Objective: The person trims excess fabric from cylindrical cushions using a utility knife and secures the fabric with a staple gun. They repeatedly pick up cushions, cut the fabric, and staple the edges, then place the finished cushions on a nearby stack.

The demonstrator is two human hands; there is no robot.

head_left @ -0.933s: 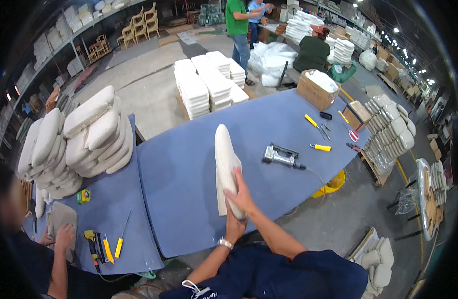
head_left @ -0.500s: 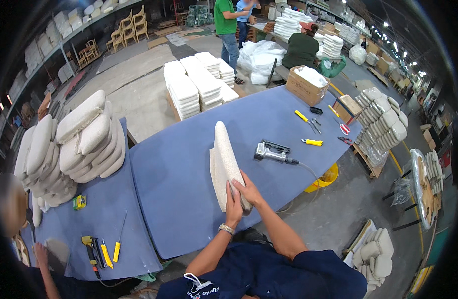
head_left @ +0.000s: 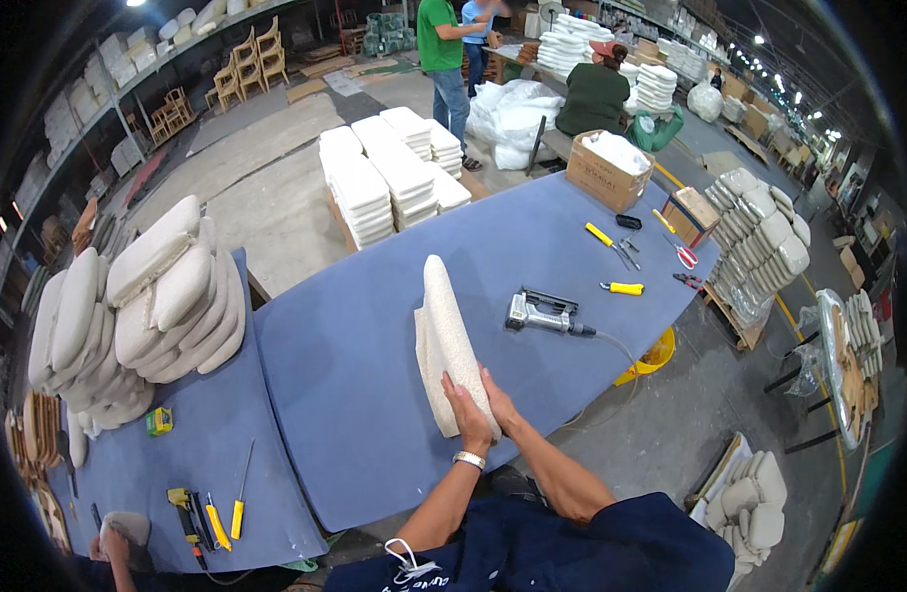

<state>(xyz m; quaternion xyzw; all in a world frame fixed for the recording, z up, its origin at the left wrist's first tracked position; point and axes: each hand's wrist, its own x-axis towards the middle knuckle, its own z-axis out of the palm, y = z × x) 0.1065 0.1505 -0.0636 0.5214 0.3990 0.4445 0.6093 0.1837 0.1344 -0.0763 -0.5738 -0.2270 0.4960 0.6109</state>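
Note:
A cream upholstered seat cushion (head_left: 444, 335) stands on its edge on the blue-covered table (head_left: 355, 395), leaning a little. My left hand (head_left: 470, 419) grips its near lower end, with a silver watch on the wrist. My right hand (head_left: 501, 403) presses against the same end from the right side. A grey pneumatic staple gun (head_left: 538, 313) with its hose lies on the table just right of the cushion, apart from both hands.
Stacked cream cushions (head_left: 138, 306) fill the table's left. Yellow-handled tools (head_left: 613, 259), scissors (head_left: 681, 254) and a cardboard box (head_left: 606, 168) lie at the far right. White foam stacks (head_left: 384, 173) sit behind. People (head_left: 444, 49) work at the back. Another person's hand (head_left: 113, 543) is lower left.
Both hands have kept hold of the cushion standing on its edge. The view has shifted slightly, and my right hand now lies closer against the cushion's near end.

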